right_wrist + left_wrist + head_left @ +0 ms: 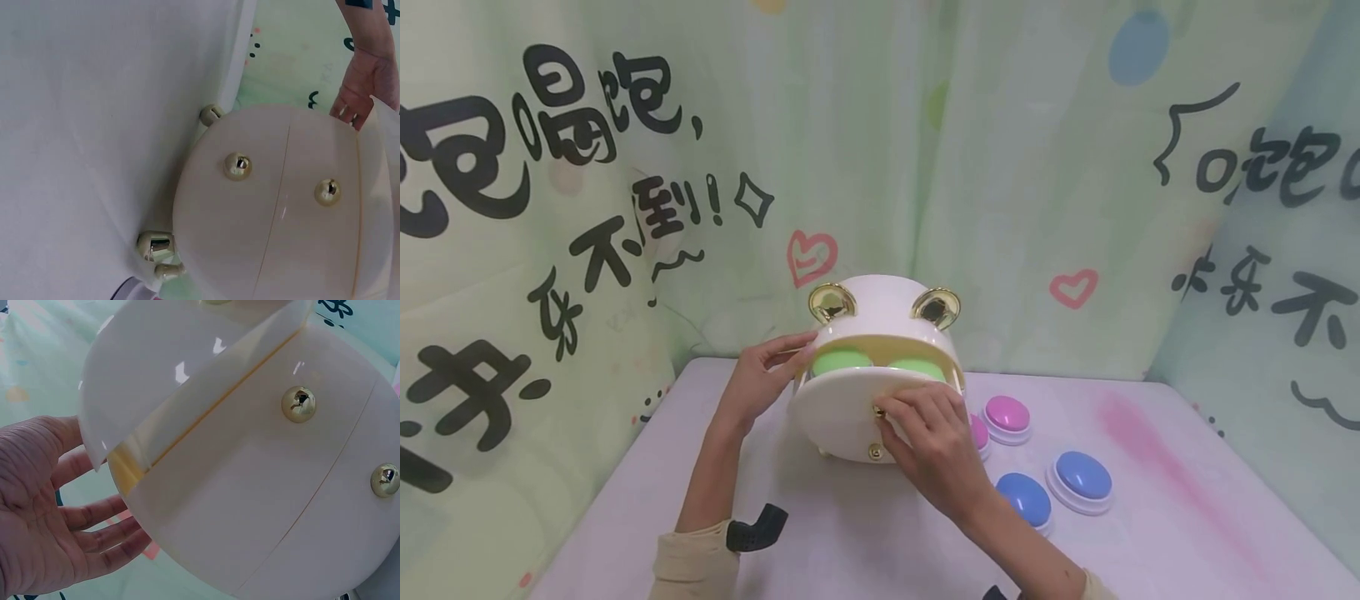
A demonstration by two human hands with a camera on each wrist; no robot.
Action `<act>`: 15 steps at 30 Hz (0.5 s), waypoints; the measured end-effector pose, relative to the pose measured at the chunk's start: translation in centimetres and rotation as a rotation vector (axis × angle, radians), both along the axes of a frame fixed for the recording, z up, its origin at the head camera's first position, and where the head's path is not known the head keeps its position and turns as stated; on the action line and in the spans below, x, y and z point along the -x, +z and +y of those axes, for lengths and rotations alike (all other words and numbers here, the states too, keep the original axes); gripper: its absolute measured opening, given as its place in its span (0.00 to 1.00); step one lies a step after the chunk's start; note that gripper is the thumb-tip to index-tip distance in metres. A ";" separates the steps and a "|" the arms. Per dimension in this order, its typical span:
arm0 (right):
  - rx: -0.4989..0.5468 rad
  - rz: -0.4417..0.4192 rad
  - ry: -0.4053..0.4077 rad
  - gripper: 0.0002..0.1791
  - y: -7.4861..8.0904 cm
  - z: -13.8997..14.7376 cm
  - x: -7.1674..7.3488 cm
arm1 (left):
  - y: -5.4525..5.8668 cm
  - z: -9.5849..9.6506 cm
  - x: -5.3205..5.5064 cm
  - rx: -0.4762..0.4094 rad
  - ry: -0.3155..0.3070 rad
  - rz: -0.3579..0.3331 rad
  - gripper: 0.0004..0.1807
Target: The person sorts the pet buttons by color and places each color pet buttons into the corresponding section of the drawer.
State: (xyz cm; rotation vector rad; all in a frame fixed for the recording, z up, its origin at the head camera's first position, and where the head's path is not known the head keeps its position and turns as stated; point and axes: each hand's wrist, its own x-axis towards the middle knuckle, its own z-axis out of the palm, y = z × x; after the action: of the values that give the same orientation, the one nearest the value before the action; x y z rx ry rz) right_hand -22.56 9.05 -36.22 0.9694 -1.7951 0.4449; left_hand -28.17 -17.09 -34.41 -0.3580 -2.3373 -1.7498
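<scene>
A white rounded box (887,304) with two gold ear-like rings on top stands on the table. Its front panel (831,412) is tilted outward, and two light green round things (842,360) show in the gap behind it. My right hand (934,437) pinches the upper gold knob (878,411) between thumb and fingertips in the head view. The lower gold knob (875,452) sits just beneath. On the box's left side my left hand (767,379) rests with fingers extended; the left wrist view shows this hand (56,512) with fingertips at the box's edge.
To the right of the box stand dome-shaped push buttons on white bases: a pink one (1007,414), another pink one (979,433) partly hidden, a blue one (1084,475) and a second blue one (1024,498) near my right forearm. Printed curtains (880,150) hang behind the table (1150,533).
</scene>
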 end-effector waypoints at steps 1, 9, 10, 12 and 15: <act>0.003 -0.005 -0.001 0.17 0.0 0.0 0.2 | 0.0 0.0 0.0 0.000 -0.001 -0.001 0.24; 0.024 -0.056 -0.013 0.20 0.3 -0.2 1.7 | 0.1 0.0 -0.1 -0.001 0.000 0.012 0.24; 0.027 -0.055 -0.014 0.20 0.3 -0.3 1.8 | 0.1 0.1 -0.1 -0.002 -0.001 0.014 0.24; 0.028 -0.055 -0.019 0.19 0.4 -0.4 2.1 | 0.1 0.1 -0.1 -0.005 -0.004 0.018 0.23; 0.031 -0.050 -0.020 0.17 0.5 -0.5 2.7 | 0.1 0.1 -0.1 0.002 -0.002 0.027 0.23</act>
State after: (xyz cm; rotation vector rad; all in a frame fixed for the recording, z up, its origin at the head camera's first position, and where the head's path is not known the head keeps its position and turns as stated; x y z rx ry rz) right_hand -25.21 8.54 -35.76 0.9252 -1.8363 0.4873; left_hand -28.04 -16.98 -34.30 -0.3818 -2.3212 -1.7319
